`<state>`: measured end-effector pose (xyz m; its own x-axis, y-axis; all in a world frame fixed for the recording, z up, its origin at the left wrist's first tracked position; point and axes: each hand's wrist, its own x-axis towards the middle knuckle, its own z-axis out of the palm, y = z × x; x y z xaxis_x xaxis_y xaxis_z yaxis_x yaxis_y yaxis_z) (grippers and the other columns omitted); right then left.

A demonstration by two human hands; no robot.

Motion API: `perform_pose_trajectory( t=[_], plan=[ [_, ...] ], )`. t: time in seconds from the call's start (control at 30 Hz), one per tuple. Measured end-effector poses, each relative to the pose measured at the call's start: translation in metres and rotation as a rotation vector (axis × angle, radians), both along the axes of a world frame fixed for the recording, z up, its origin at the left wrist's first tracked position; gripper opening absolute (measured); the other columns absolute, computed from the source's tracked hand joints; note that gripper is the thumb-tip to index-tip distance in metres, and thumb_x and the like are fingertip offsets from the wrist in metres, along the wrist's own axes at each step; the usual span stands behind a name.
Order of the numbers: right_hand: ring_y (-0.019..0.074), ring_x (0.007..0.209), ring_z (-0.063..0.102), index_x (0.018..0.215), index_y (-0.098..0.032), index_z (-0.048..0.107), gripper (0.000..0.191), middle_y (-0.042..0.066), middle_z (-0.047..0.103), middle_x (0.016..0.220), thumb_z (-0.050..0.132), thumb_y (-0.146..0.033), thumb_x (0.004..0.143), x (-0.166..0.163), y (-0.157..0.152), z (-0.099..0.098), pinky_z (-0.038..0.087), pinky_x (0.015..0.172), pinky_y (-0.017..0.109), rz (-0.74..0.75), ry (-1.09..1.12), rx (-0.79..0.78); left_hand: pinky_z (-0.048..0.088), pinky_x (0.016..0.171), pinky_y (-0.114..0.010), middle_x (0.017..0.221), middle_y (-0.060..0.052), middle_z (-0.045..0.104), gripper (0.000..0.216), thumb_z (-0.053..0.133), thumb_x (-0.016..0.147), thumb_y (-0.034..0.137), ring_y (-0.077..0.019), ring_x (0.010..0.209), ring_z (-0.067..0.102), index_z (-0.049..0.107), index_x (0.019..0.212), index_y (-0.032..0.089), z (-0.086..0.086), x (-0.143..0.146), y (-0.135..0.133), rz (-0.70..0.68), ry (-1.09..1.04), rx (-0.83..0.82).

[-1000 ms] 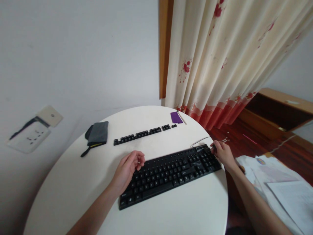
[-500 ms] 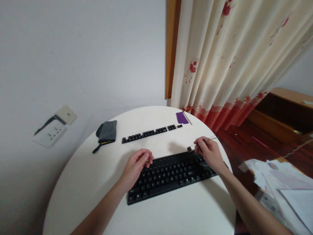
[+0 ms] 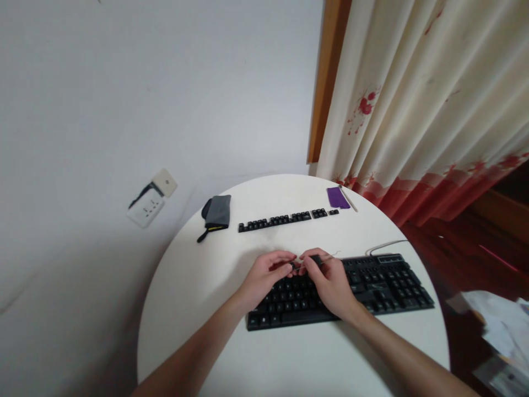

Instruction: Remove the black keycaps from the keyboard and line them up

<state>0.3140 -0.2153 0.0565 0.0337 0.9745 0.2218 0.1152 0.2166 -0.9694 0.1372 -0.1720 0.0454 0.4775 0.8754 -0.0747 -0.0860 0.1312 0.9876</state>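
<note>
Over the keyboard's back edge, my left hand [image 3: 266, 275] closes its thumb and fingers on a small black keycap [image 3: 293, 266]. My right hand [image 3: 330, 281] meets it there, fingers shut round the black handle of a wire keycap puller [image 3: 316, 259]. Thin wire shows between the two hands, by the keycap. Beneath them lies the black keyboard [image 3: 382, 289], its upper middle covered by my hands. Farther back, a row of loose black keycaps [image 3: 276, 220] is lined up on the white round table [image 3: 198, 309].
A grey pouch [image 3: 218, 212] lies at the table's back left. Toward the back right are a purple cloth [image 3: 339, 198] and a slim stick [image 3: 349, 198]. The keyboard's cable [image 3: 386, 244] runs off behind it. A wall and a curtain [image 3: 372, 138] border the table.
My right hand has brought the puller with its keycap left to my left hand, whose fingers are now on the keycap. The view has turned left.
</note>
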Motion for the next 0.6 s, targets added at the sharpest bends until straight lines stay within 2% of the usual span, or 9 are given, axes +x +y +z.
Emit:
perform_pose_trajectory(
  t=[0.1, 0.23, 0.4, 0.47, 0.6],
  plan=[
    [0.0177, 0.074, 0.067, 0.090, -0.018, 0.065, 0.021, 0.004, 0.070, 0.080, 0.052, -0.033, 0.096, 0.001, -0.005, -0.004, 0.053, 0.072, 0.028, -0.003, -0.073, 0.007, 0.054, 0.075, -0.031, 0.094, -0.008, 0.073, 0.026, 0.076, 0.078, 0.028, -0.0200, 0.081, 0.068, 0.071, 0.101, 0.015, 0.000, 0.002, -0.001, -0.004, 0.001, -0.020],
    [0.0179, 0.074, 0.068, 0.094, -0.019, 0.066, 0.018, 0.004, 0.071, 0.081, 0.051, -0.029, 0.096, 0.001, -0.010, -0.005, 0.052, 0.076, 0.029, 0.014, -0.190, 0.095, 0.052, 0.069, -0.028, 0.085, -0.006, 0.072, 0.025, 0.076, 0.078, 0.028, -0.0179, 0.075, 0.066, 0.069, 0.098, 0.015, -0.001, 0.004, -0.002, -0.032, 0.002, -0.022],
    [0.0191, 0.076, 0.067, 0.089, -0.020, 0.067, 0.020, 0.004, 0.072, 0.081, 0.050, -0.029, 0.096, 0.002, -0.010, -0.010, 0.051, 0.074, 0.029, -0.060, -0.250, 0.111, 0.052, 0.067, -0.027, 0.081, -0.006, 0.070, 0.021, 0.071, 0.083, 0.030, -0.0178, 0.073, 0.067, 0.067, 0.097, 0.015, -0.002, 0.003, -0.003, -0.048, -0.031, -0.007],
    [0.0199, 0.078, 0.068, 0.089, -0.020, 0.067, 0.020, 0.005, 0.073, 0.085, 0.051, -0.029, 0.096, 0.003, -0.009, -0.012, 0.052, 0.075, 0.030, -0.095, -0.260, 0.111, 0.052, 0.071, -0.028, 0.087, -0.007, 0.071, 0.021, 0.069, 0.084, 0.028, -0.0179, 0.077, 0.067, 0.068, 0.100, 0.015, -0.002, 0.003, -0.004, -0.043, -0.037, -0.010],
    [0.0210, 0.080, 0.069, 0.090, -0.020, 0.069, 0.022, 0.006, 0.074, 0.089, 0.051, -0.031, 0.096, 0.005, -0.009, -0.015, 0.052, 0.076, 0.031, -0.133, -0.256, 0.115, 0.054, 0.080, -0.032, 0.112, -0.010, 0.069, 0.025, 0.075, 0.078, 0.023, -0.0181, 0.083, 0.069, 0.070, 0.102, 0.017, -0.002, 0.003, -0.004, -0.013, -0.014, -0.013]
  ],
)
